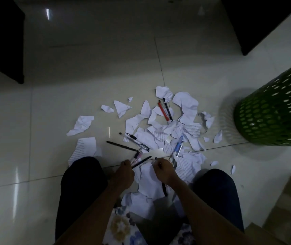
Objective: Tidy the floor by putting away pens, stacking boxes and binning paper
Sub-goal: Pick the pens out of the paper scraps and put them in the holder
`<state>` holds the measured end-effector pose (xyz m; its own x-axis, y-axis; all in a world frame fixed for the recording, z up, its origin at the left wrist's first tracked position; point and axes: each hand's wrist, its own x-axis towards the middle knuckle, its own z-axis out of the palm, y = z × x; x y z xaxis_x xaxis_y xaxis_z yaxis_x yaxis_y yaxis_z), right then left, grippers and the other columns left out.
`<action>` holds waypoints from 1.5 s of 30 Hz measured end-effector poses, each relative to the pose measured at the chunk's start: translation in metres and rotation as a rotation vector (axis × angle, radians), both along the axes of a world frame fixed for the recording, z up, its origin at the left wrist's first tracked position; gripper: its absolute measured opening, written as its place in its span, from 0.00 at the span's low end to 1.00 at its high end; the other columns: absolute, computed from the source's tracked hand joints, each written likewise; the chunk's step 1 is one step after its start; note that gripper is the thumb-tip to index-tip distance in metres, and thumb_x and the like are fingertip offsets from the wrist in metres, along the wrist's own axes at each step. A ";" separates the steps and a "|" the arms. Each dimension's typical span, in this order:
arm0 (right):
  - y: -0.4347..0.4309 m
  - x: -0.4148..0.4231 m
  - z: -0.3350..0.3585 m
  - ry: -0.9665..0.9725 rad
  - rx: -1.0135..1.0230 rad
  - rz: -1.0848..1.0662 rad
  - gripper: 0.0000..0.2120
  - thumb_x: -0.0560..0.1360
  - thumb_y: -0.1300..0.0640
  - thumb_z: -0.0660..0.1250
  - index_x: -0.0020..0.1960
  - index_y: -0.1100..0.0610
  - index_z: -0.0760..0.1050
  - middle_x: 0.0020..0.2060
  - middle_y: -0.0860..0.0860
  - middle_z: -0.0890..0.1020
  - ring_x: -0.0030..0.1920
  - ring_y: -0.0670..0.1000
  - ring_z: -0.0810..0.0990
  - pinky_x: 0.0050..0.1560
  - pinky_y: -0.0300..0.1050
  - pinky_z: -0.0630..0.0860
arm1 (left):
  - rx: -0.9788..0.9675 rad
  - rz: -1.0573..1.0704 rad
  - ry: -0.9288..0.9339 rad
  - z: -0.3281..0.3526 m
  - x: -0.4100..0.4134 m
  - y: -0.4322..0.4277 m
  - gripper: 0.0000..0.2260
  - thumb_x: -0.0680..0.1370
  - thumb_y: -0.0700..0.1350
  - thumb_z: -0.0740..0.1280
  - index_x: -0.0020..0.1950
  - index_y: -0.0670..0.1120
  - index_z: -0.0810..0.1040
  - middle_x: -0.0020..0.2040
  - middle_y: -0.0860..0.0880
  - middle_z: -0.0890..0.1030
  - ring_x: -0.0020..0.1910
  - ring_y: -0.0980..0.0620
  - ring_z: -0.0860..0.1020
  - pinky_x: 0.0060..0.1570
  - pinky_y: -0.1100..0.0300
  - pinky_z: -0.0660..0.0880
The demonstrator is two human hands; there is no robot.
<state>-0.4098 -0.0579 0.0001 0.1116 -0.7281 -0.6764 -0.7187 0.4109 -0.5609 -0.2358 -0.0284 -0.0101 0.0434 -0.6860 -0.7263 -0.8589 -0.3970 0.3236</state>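
Note:
Torn and crumpled white paper point(187, 110) lies scattered over the pale tiled floor in front of me. Pens lie among it: a red and a black one point(165, 110) at the far side, a clear one point(135, 140), a thin black one point(121, 146) and a blue one point(178, 147). My left hand point(123, 175) is closed around a few pens point(140, 160) whose tips fan out up and right. My right hand point(164, 171) is closed on a dark pen point(164, 189) that sticks out below my fist. Both hands hover just above paper between my knees.
A green perforated bin point(273, 112) stands at the right. Cardboard boxes point(289, 200) sit at the lower right. Dark furniture blocks the upper left point(1, 41) and upper right point(257, 20). A floral cloth point(121, 225) lies under me.

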 end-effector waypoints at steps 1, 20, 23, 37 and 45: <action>-0.002 -0.002 0.000 0.013 -0.016 -0.037 0.10 0.80 0.58 0.58 0.42 0.59 0.72 0.39 0.56 0.76 0.42 0.52 0.74 0.41 0.39 0.64 | 0.018 0.059 -0.003 0.002 -0.001 -0.002 0.15 0.80 0.42 0.58 0.65 0.37 0.65 0.62 0.38 0.73 0.59 0.40 0.75 0.57 0.54 0.71; -0.066 -0.046 0.002 0.277 -0.031 -0.616 0.21 0.72 0.55 0.72 0.56 0.68 0.72 0.54 0.65 0.79 0.58 0.64 0.77 0.54 0.50 0.73 | -0.002 0.455 0.123 0.006 0.002 -0.027 0.17 0.81 0.54 0.56 0.47 0.41 0.74 0.42 0.42 0.79 0.48 0.40 0.79 0.51 0.51 0.75; -0.069 -0.045 -0.001 0.302 0.007 -0.582 0.23 0.71 0.55 0.73 0.59 0.67 0.70 0.57 0.64 0.78 0.59 0.64 0.76 0.54 0.50 0.74 | 0.008 0.587 0.175 0.008 0.006 -0.031 0.13 0.82 0.47 0.57 0.50 0.38 0.72 0.40 0.42 0.78 0.44 0.39 0.79 0.48 0.46 0.75; -0.060 -0.052 -0.012 0.422 -0.019 -0.348 0.14 0.76 0.55 0.67 0.57 0.61 0.72 0.53 0.60 0.80 0.54 0.60 0.79 0.53 0.51 0.76 | -0.018 0.194 -0.042 0.013 -0.043 -0.053 0.18 0.77 0.56 0.64 0.60 0.45 0.72 0.57 0.45 0.79 0.57 0.46 0.77 0.53 0.55 0.75; -0.102 -0.045 0.007 0.416 -0.253 -0.373 0.14 0.80 0.50 0.58 0.52 0.61 0.72 0.46 0.60 0.82 0.49 0.62 0.81 0.48 0.50 0.74 | -0.096 0.361 -0.076 0.018 -0.043 -0.058 0.12 0.80 0.50 0.56 0.52 0.46 0.76 0.51 0.44 0.81 0.50 0.44 0.79 0.49 0.55 0.74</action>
<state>-0.4544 -0.1603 0.0068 -0.4183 -0.8107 -0.4095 -0.7316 0.5680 -0.3770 -0.2792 -0.0865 0.0075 0.3460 -0.6814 -0.6449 -0.6925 -0.6493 0.3145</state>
